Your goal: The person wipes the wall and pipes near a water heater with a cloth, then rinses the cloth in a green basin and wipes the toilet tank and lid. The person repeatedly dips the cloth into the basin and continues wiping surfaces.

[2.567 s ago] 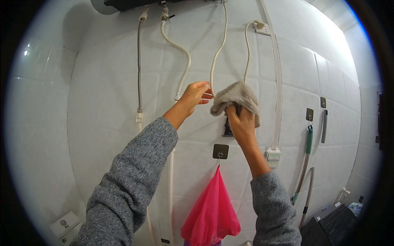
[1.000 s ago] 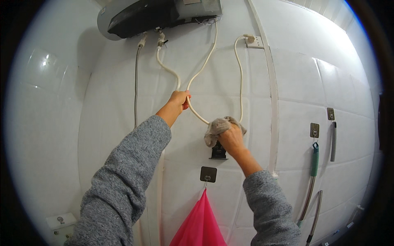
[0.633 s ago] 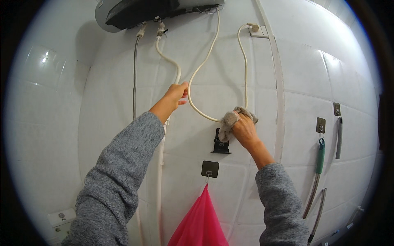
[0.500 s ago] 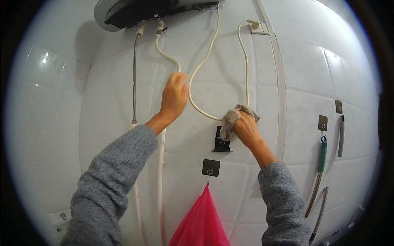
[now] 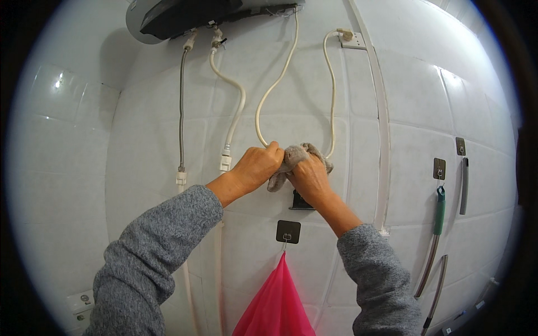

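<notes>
A cream power cord (image 5: pixel 260 115) hangs in a loop from a dark-bottomed water heater (image 5: pixel 185 19) to a plug (image 5: pixel 345 35) in a wall socket. My left hand (image 5: pixel 256 167) is closed on the cord at the low part of its loop. Right beside it, my right hand (image 5: pixel 311 178) grips a grey-brown cloth (image 5: pixel 293 158), bunched around the cord. The stretch of cord inside the cloth is hidden. Behind the right hand, a black wall holder (image 5: pixel 301 200) is mostly covered.
A braided metal hose (image 5: pixel 182 112) and a white hose (image 5: pixel 240 103) run down from the heater to white pipes. Below hangs a pink cloth or bag (image 5: pixel 274 302) on a black adhesive hook (image 5: pixel 288 232). At right, a green-handled tool (image 5: pixel 440 213) hangs on the tiled wall.
My left hand has moved down and right from beside the white hose and taken hold of the cord. My right hand has shifted left with the cloth, and the cord's loop has drawn up.
</notes>
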Available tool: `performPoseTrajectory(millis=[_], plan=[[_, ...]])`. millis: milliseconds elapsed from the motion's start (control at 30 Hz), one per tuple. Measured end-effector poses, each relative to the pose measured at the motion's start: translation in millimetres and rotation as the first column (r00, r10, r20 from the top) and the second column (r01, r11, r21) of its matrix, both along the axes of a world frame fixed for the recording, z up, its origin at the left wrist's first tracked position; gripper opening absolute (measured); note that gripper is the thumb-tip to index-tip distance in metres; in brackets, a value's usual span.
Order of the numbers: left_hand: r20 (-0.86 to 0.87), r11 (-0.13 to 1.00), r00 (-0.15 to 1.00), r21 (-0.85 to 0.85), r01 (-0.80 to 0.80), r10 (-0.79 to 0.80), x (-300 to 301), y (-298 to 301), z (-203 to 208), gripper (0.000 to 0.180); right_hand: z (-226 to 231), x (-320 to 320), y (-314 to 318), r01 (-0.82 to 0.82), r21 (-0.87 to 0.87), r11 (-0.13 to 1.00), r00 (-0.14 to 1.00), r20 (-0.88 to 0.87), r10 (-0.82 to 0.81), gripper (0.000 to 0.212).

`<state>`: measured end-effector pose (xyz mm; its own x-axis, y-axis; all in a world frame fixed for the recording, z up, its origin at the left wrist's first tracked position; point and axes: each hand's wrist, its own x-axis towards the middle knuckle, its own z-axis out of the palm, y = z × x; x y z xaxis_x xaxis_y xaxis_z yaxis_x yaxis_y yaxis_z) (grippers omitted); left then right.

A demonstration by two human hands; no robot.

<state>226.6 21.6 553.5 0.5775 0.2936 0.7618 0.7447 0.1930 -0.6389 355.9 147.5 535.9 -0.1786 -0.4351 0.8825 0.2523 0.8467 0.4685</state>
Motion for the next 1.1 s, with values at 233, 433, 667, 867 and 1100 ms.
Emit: performPoseTrajectory(millis=[233, 433, 667, 867, 1100], plan=[[-0.19, 0.995, 0.977, 0.049, -0.089, 0.097, -23, -27, 21, 0.018, 14, 0, 13, 0.17, 0.155, 0.973, 0.982, 0.052, -0.18, 0.019], [-0.223, 0.999, 0.974, 0.022, -0.042, 0.046, -42, -51, 29, 0.022, 37, 25, 48, 0.296, 0.254, 0.921, 0.945, 0.061, -0.321, 0.018], [-0.21, 0.999, 0.977, 0.009, -0.031, 0.032, -65, -68, 35, 0.022, 78, 45, 33, 0.281, 0.444, 0.851, 0.933, 0.083, -0.351, 0.017], [-0.122, 0.999, 0.992, -0.015, 0.028, -0.03, -79, -86, 39, 0.025, 124, 49, 27, 0.405, 0.476, 0.781, 0.902, -0.068, -0.427, 0.014], [0.002, 0.998, 0.999, 0.026, -0.054, 0.054, -91, -93, 41, 0.028, 166, 54, 32, 0.47, 0.093, 0.878, 0.834, -0.374, -0.406, 0.025]])
